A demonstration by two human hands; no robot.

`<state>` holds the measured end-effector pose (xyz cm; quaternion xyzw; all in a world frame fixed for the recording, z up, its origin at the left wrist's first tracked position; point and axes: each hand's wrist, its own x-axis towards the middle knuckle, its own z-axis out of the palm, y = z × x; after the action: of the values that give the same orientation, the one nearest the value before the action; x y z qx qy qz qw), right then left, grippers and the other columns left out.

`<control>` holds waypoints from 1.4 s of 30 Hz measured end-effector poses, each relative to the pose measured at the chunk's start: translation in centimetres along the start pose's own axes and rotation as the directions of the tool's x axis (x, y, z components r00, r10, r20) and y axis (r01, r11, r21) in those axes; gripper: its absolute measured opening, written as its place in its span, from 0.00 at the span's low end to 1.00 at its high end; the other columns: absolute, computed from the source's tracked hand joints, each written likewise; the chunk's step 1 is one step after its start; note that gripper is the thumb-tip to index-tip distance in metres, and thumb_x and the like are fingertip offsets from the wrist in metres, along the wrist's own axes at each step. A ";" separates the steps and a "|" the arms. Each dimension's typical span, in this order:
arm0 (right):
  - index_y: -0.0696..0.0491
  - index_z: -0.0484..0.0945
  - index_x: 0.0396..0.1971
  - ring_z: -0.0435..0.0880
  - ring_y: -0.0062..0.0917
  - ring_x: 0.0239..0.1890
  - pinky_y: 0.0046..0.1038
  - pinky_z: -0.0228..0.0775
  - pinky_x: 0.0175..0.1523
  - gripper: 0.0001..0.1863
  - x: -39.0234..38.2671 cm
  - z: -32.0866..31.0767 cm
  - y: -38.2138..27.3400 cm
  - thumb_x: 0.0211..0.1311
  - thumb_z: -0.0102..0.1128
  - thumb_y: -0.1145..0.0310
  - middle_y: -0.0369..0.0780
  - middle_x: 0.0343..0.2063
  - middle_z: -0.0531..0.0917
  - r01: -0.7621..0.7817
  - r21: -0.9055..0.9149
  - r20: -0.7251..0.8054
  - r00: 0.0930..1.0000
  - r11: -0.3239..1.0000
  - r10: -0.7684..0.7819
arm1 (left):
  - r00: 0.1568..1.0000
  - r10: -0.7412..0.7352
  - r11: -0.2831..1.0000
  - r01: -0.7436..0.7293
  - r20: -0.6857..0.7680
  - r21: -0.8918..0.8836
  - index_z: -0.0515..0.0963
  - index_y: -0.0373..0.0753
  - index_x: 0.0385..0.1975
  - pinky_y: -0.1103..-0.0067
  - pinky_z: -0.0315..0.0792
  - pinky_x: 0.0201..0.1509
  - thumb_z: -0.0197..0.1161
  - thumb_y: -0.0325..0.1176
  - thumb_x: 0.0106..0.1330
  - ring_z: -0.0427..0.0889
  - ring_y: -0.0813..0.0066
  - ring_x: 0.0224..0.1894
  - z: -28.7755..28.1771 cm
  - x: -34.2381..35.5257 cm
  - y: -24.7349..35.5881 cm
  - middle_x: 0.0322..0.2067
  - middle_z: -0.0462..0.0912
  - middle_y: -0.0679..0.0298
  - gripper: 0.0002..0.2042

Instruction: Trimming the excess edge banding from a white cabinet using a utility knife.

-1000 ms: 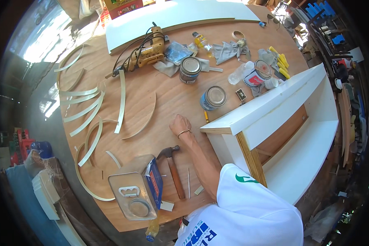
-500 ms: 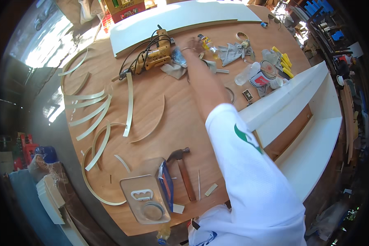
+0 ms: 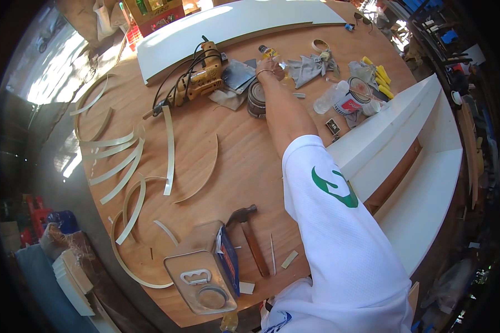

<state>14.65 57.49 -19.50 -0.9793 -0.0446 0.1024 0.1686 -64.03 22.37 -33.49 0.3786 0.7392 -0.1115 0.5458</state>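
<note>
Reaching across the wooden table, my right hand [image 3: 268,70] is at a small clear bottle with a yellow label [image 3: 270,53]. Its fingers are too small and blurred to show whether they grip the bottle. Close to my right wrist stands a dark round can [image 3: 256,100], partly behind my forearm. A grey flat sheet [image 3: 236,75] and a pale cloth [image 3: 226,99] lie left of the hand, beside a yellow corded power drill [image 3: 203,77]. Grey gloves [image 3: 311,68] are to its right. My left hand is out of view.
Curved pale edging strips [image 3: 168,150] spread over the table's left. Nearer are a hammer [image 3: 254,244] and a rectangular metal can [image 3: 197,277]. At right, an open paint can [image 3: 358,94] stands by yellow-handled tools [image 3: 381,77] and a long white box frame [image 3: 394,139].
My right hand has shifted right, from over the grey sheet to the bottle, uncovering the dark can beside my wrist. The view has also shifted slightly.
</note>
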 end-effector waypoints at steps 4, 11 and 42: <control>0.46 0.82 0.53 0.83 0.33 0.56 0.38 0.79 0.51 0.18 -1.7 -2.0 -0.5 0.71 0.48 0.60 0.38 0.54 0.83 -0.008 -0.014 -0.015 1.000 1.000 0.008 | 1.000 0.017 1.000 -0.017 -0.001 0.013 0.78 0.37 0.32 0.77 0.74 0.24 0.61 0.36 0.69 0.81 0.74 0.21 -0.5 0.1 -0.1 0.27 0.84 0.60 0.09; 0.48 0.80 0.56 0.80 0.36 0.61 0.40 0.75 0.59 0.21 -4.9 -8.6 -2.3 0.68 0.50 0.60 0.43 0.60 0.79 0.039 0.084 0.128 0.991 0.996 -0.049 | 0.997 0.079 0.996 -0.079 -0.008 0.039 0.79 0.36 0.31 0.76 0.75 0.25 0.61 0.36 0.69 0.81 0.74 0.21 -1.2 -0.4 -1.2 0.27 0.84 0.60 0.09; 0.57 0.78 0.40 0.77 0.19 0.26 0.26 0.71 0.26 0.17 -16.9 -58.7 54.8 0.62 0.65 0.58 0.35 0.27 0.79 0.392 -0.037 0.034 0.920 0.919 -0.391 | 0.930 0.361 0.915 -0.337 -0.076 0.220 0.79 0.34 0.19 0.74 0.74 0.25 0.64 0.46 0.66 0.81 0.72 0.19 -1.6 -9.8 -28.5 0.18 0.81 0.61 0.20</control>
<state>13.69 -14.91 19.20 -0.9527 -0.2436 0.0782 0.1642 -83.49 -0.64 -31.28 0.5640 0.6747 -0.0652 0.4717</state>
